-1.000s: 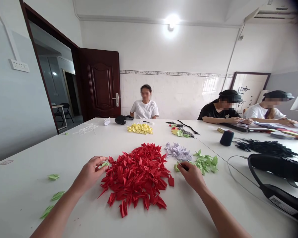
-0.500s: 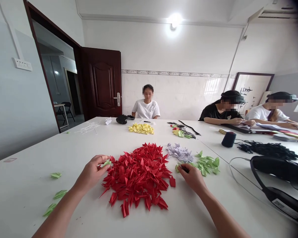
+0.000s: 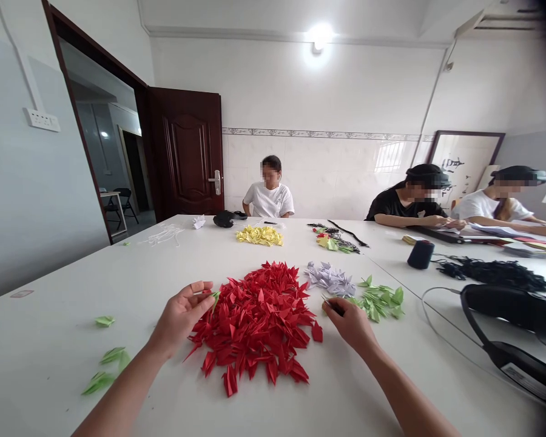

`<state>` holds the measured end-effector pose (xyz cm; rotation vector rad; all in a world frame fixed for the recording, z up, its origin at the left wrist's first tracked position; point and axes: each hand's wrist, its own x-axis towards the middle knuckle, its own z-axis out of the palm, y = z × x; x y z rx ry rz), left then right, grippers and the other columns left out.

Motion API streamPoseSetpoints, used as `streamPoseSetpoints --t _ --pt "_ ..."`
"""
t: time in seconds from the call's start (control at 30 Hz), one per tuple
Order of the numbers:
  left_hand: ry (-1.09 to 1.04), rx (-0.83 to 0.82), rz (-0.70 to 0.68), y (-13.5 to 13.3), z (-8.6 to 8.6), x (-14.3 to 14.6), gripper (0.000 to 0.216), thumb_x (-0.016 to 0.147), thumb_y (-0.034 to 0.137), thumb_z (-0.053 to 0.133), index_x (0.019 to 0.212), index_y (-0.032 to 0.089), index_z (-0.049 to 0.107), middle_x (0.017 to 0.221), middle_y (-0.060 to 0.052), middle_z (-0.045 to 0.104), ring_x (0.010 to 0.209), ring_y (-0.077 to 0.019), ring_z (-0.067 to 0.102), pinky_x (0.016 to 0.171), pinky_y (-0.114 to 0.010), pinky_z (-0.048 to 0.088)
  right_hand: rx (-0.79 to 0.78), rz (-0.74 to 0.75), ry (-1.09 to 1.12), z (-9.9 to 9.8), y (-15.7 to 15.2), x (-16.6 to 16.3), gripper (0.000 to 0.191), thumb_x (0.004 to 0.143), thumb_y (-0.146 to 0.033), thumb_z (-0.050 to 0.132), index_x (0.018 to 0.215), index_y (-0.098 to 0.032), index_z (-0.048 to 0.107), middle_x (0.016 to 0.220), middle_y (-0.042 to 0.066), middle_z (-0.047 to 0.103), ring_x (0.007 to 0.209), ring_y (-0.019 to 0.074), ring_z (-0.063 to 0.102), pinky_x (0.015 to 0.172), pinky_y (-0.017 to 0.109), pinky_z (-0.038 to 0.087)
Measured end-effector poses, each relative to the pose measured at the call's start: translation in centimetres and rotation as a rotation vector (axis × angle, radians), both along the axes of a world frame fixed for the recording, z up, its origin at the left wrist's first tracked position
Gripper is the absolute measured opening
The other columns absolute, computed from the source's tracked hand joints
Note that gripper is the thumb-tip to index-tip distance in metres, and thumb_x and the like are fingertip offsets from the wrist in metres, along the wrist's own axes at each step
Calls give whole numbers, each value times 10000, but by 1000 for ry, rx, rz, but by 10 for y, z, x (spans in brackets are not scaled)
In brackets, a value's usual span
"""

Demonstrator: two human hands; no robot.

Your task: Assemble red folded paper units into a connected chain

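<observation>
Green paper piece [image 3: 215, 298] pinched at the fingertips of left hand [image 3: 181, 318], beside red origami heap [image 3: 255, 331].
Right hand [image 3: 352, 326] held nearly closed on small dark item [image 3: 333, 306], type unclear.

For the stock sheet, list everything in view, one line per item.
Red folded paper pieces: many, red, heaped mid-table
Lilac folded paper pieces: several, pale purple, beyond the heap's right side
Green paper leaves: several, light green, right of the heap
Loose paper leaves: a few, light green, table's left
Yellow folded paper pieces: one heap, yellow, far side
Thread spool: one, black, right
Tangled cord: one bunch, black, right
Headphones: probably one pair, black, right foreground
White cord: one bunch, white, far left
Table: one, white, foreground
Door: one, dark red-brown, open, back left
Seated people: three, far side and right
Left hand: one, holding a green paper piece, at the heap's left
Right hand: one, pinching a thin strand, near the green leaves
</observation>
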<state>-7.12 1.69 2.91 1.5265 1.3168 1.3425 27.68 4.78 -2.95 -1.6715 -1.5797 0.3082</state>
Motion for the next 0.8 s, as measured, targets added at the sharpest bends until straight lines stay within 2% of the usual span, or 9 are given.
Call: streamPoseSetpoints --t 0.1,0.2,0.27,0.4,0.53,0.67,0.8 --pt "-263 -59 -88 -6 1 14 398 656 352 639 1013 194 559 1128 -69 604 1007 -214 579 853 -356 496 3 35 30 8 -7 -14 328 725 -462 485 774 -179 642 637 30 610 600 169 517 559 253 380" --pt "-374 -118 -169 -10 -2 24 353 665 284 633 1006 228 563 1121 -33 610 1029 -188 572 890 -335 480 -35 129 101 16 -19 -37 375 737 -518 481 782 -176 629 576 7 550 543 140 467 508 230 354" --pt "-433 -164 -208 -12 -5 28 353 662 238 643 1007 239 567 1126 -23 604 1040 -179 564 883 -312 480 -48 237 148 21 -30 -54 411 752 -535 471 860 -166 615 597 4 536 539 129 455 491 221 350" --pt "-578 -249 -282 -19 -5 35 355 659 122 657 988 230 580 1100 -17 613 1000 -150 575 829 -244 483 -10 442 114 30 -53 -82 356 823 -457 424 942 -165 590 638 0 540 563 118 462 501 212 361" --pt "-753 -356 -346 -26 -5 47 333 690 30 601 982 188 587 1075 -48 620 899 -131 606 825 -245 479 59 572 41 33 -71 -95 262 829 -366 468 970 -179 584 766 27 615 655 135 527 593 234 416" --pt "-870 -472 -373 -33 -9 61 329 730 35 559 1021 188 562 1053 -61 622 859 -130 614 816 -273 486 119 630 41 31 -77 -101 248 803 -294 524 1028 -202 573 891 42 646 763 150 567 667 246 449" --pt "-829 -518 -466 -40 -15 70 326 737 53 567 1032 191 553 1025 -60 622 858 -142 610 802 -292 479 167 612 62 29 -78 -102 252 759 -255 581 1006 -203 587 874 40 657 756 149 578 653 241 464"
